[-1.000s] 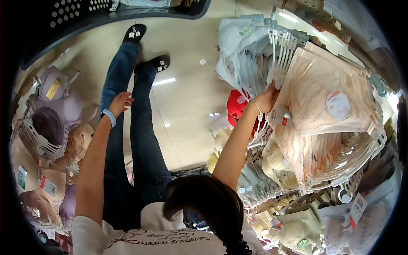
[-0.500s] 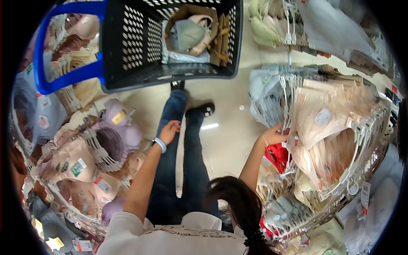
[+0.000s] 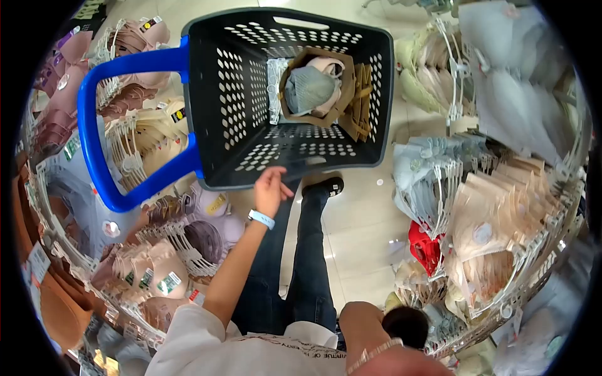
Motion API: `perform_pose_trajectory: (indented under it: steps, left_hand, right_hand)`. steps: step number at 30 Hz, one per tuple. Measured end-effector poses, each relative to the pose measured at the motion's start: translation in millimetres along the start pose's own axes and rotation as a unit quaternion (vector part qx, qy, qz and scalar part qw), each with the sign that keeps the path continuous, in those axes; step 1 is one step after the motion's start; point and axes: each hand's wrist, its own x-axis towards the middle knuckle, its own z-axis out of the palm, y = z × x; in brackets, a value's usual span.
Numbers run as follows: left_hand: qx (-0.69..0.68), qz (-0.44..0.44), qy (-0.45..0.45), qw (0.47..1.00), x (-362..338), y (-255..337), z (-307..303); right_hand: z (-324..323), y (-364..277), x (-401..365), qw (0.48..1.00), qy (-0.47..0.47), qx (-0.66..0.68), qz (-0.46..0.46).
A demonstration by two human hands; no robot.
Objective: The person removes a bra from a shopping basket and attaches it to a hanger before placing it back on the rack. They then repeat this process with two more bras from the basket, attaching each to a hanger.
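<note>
My left hand [image 3: 269, 191], with a pale blue band at the wrist, is over the near rim of a black perforated basket [image 3: 216, 100]. Its fingers are loosely bent and apart, and nothing shows in them. The basket has a blue handle [image 3: 91, 135] and holds a brown paper bag [image 3: 345, 94] with a grey-green garment [image 3: 308, 91] and a pale pink one inside. My right hand [image 3: 407, 365] is blurred, close to the camera at the bottom edge, beyond a beaded bracelet; its fingers are out of sight.
Racks of hanging bras flank the tiled floor [image 3: 364, 250]. On the right hang grey-blue [image 3: 417, 178], beige [image 3: 480, 216] and red [image 3: 425, 247] ones. Purple [image 3: 216, 216] and pink [image 3: 163, 266] bras are on the left. My legs [image 3: 307, 257] stand below the basket.
My right hand has left the beige garments on the right rack and come up close to the camera. The basket appears lower and further right, with my left hand now overlapping its rim.
</note>
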Motion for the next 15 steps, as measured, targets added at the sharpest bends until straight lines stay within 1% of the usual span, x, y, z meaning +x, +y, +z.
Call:
perform_pose_trajectory:
  steps: [1, 2, 3, 5, 7, 9, 11, 13, 15]
  left_hand:
    - [0.048, -0.056, -0.024, 0.997, -1.7, 4.2, -2.7]
    - [0.011, -0.103, -0.069, 0.992, -0.3, 11.3, -4.0]
    - [-0.031, -0.175, -0.111, 0.978, 1.4, 19.3, -7.0]
    - [-0.056, -0.187, -0.139, 0.971, 10.1, 34.8, -6.9]
    - [-0.071, -0.185, -0.123, 0.972, 34.5, 47.1, -10.4]
    - [-0.132, -0.136, -0.05, 0.981, 77.5, 49.9, -16.4]
    - [-0.163, -0.12, 0.042, 0.978, 133.7, 44.0, -28.5]
    - [-0.106, -0.094, 0.151, 0.978, 194.5, 16.4, -34.5]
    - [-0.098, -0.099, 0.196, 0.971, 249.6, -33.8, -33.5]
  right_hand:
    - [14.0, 5.4, 3.5, 1.0, -0.005, 0.004, -0.013]
    - [24.1, 10.3, 3.9, 1.0, -0.01, 0.011, -0.011]
    - [32.0, 15.3, 2.4, 1.0, -0.018, 0.014, -0.003]
    - [42.6, 24.5, -4.5, 0.999, -0.03, 0.022, 0.014]
    - [48.9, 34.6, -14.1, 0.998, -0.043, 0.029, 0.04]
    - [50.4, 46.0, -25.9, 0.995, -0.061, 0.035, 0.065]
    - [48.7, 59.5, -41.3, 0.993, -0.07, 0.038, 0.088]
    - [47.6, 71.5, -56.5, 0.99, -0.08, 0.046, 0.107]
    - [40.7, 86.9, -77.0, 0.986, -0.088, 0.053, 0.133]
